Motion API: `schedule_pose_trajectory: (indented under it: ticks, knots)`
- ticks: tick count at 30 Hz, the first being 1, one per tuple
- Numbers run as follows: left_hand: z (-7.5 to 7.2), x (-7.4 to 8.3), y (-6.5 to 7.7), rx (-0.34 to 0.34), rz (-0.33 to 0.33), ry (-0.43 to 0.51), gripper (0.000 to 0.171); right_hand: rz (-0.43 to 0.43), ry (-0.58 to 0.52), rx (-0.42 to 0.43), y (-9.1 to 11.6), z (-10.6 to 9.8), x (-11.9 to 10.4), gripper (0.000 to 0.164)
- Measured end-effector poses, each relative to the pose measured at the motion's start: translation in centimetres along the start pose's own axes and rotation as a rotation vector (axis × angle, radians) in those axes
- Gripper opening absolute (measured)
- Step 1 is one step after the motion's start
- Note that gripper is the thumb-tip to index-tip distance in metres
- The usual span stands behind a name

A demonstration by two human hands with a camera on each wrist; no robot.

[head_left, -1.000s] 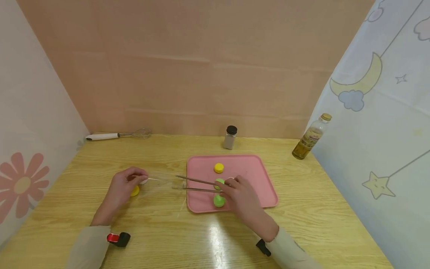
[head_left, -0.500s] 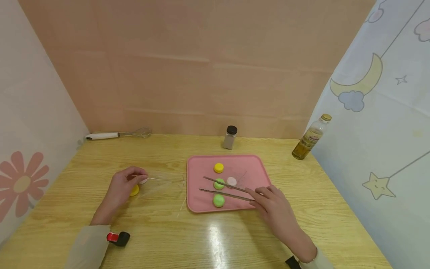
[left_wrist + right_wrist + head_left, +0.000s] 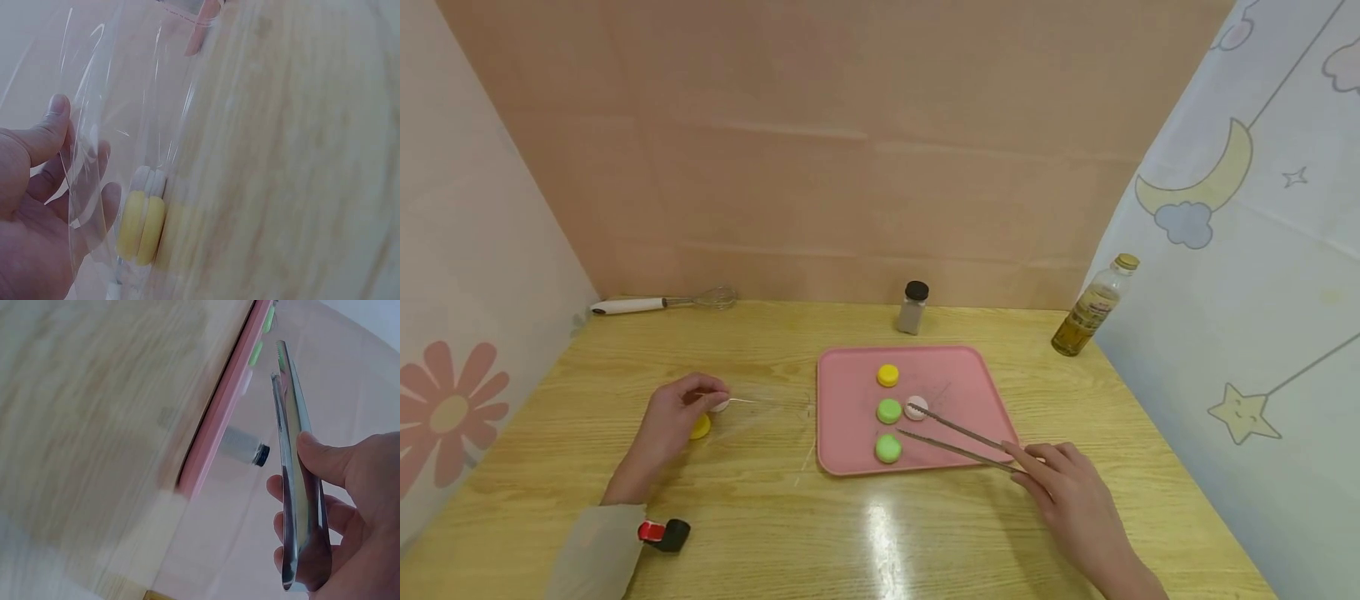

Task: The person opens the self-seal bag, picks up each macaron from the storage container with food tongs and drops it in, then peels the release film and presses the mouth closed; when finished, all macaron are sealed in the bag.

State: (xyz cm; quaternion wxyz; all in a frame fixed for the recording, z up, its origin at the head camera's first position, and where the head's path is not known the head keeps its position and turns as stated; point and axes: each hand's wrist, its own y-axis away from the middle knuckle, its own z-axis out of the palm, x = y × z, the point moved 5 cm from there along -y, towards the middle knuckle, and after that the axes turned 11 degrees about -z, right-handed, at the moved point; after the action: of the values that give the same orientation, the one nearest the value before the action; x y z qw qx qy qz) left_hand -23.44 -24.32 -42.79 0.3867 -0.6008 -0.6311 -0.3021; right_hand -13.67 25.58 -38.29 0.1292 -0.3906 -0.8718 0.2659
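Note:
My left hand (image 3: 673,421) pinches the edge of a clear plastic bag (image 3: 94,81) on the left of the table. Inside the bag lie a yellow macaron (image 3: 140,228) and a white macaron (image 3: 149,181). My right hand (image 3: 1071,504) holds metal tongs (image 3: 966,433), their arms spread apart with nothing between the tips. One tip lies over a pale pink macaron (image 3: 916,414) on the pink tray (image 3: 955,362); whether it touches cannot be told. Also on that tray sit a yellow macaron (image 3: 887,376) and two green ones, the upper green macaron (image 3: 889,411) and lower green macaron (image 3: 888,449).
A small black-capped jar (image 3: 913,308) stands behind the tray. An oil bottle (image 3: 1090,308) is at the back right, beside the patterned wall. A whisk (image 3: 640,305) with a white handle lies at the back left.
My right hand has drawn the tongs from the bag's mouth rightward and toward me, over the tray, uncovering the macarons there. The left hand stays in place at the bag.

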Motion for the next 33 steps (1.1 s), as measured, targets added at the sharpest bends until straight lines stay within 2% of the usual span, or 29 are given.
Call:
schedule_pose_trajectory:
  ticks: [7, 15, 33]
  knots:
    - [0.0, 0.0, 0.0, -0.001, 0.006, -0.002, 0.013, 0.037, 0.047, -0.016, 1.6, -0.7, 1.0, 0.055]
    - [0.0, 0.1, 0.1, 0.002, 0.01, 0.006, 0.012, 0.061, 0.074, -0.046, 2.3, -0.6, 1.9, 0.051]
    - [0.1, -0.1, 0.1, 0.002, 0.009, 0.032, 0.014, 0.044, 0.045, -0.068, 1.3, 1.3, 2.7, 0.045]
